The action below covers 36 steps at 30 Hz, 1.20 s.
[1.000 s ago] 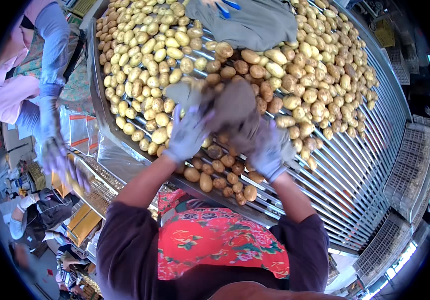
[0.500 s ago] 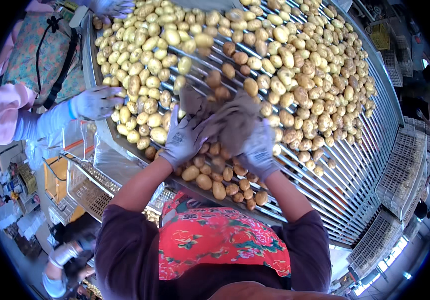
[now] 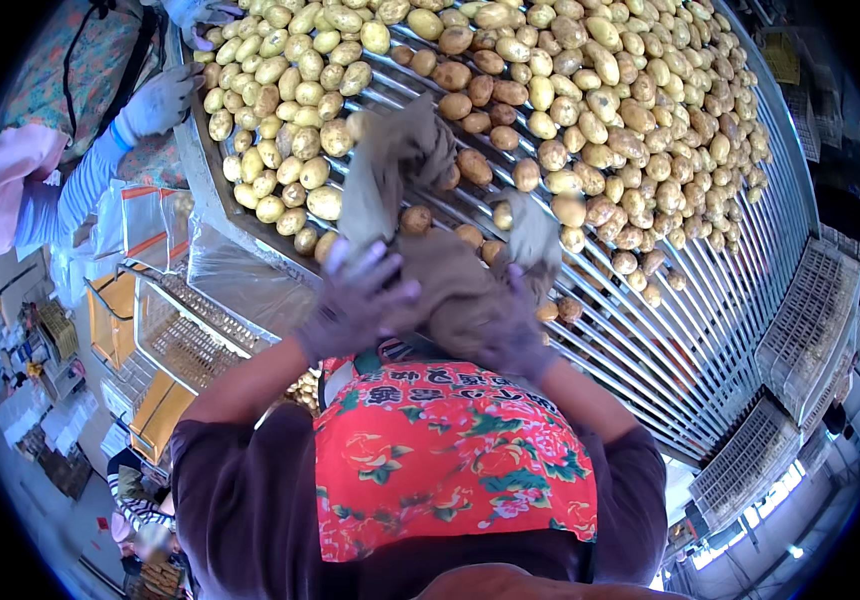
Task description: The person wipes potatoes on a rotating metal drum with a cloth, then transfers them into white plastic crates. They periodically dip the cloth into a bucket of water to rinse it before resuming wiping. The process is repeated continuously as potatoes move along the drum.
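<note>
My left hand [image 3: 358,302], in a purple-grey glove, has its fingers spread beside the left edge of a crumpled grey-brown cloth [image 3: 450,285]. Against the cloth's right side is my right hand [image 3: 515,335], gloved alike; its thumb points up, while its other fingers are blurred and partly hidden. The cloth bunches between both hands at the near edge of a sloping table of metal bars [image 3: 640,335]. One end of it reaches up and away over the bars. Around its far end lie brown potatoes [image 3: 475,90], and a thick spread of yellowish potatoes [image 3: 640,120] covers the far part.
At the left, a co-worker's gloved hand [image 3: 162,100] rests by the table rim. Plastic crates [image 3: 812,320] stand along the right side. Another crate [image 3: 185,335] and clear plastic sheeting [image 3: 250,280] are at the lower left. My red flowered apron [image 3: 450,450] meets the near edge.
Both my hands and the cloth have come back toward my body, and the left fingers have spread. Potatoes beneath my hands no longer show. The co-worker's hand has drawn back from the potatoes.
</note>
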{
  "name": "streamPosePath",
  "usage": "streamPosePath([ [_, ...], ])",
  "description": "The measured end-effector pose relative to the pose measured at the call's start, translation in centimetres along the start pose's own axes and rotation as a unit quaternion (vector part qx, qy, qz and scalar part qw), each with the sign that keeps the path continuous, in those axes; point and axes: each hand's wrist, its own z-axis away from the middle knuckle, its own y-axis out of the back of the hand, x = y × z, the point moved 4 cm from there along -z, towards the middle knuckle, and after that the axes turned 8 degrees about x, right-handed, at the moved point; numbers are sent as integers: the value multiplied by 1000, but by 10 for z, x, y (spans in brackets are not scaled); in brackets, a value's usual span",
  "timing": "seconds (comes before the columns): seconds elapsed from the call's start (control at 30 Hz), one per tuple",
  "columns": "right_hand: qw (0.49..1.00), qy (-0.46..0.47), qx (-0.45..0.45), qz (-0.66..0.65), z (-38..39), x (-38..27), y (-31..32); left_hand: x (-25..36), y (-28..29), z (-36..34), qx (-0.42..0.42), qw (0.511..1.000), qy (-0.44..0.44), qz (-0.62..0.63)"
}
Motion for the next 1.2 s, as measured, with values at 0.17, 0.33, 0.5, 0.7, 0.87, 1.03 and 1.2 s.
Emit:
streamPosePath([
  [0.17, 970, -76, -120, 197, -79, 78, -52, -66, -36, -78, 147, 984, 99, -4],
  [0.33, 979, -139, 79, 130, -77, 134, -23, -47, -52, -129, 168, 964, 156, -136],
  [0.5, 993, -96, -18, 61, -7, 65, -59, 8, -50, -24, -77, 979, 163, -90],
  [0.7, 964, -177, 72, 184, -110, 105, -19, -70, -49, -153, 119, 939, 322, -27],
  [0.87, 973, -137, 78, 167, -17, 107, -30, 7, -79, -104, 108, 986, 86, -91],
  [1.03, 815, -239, 160, -503, -64, 82, 16, -67, 11, -63, 244, 799, 417, 359],
  [1.2, 962, -36, 147, -226, -155, 5, 31, -151, 72, 28, 532, 780, 307, -115],
])
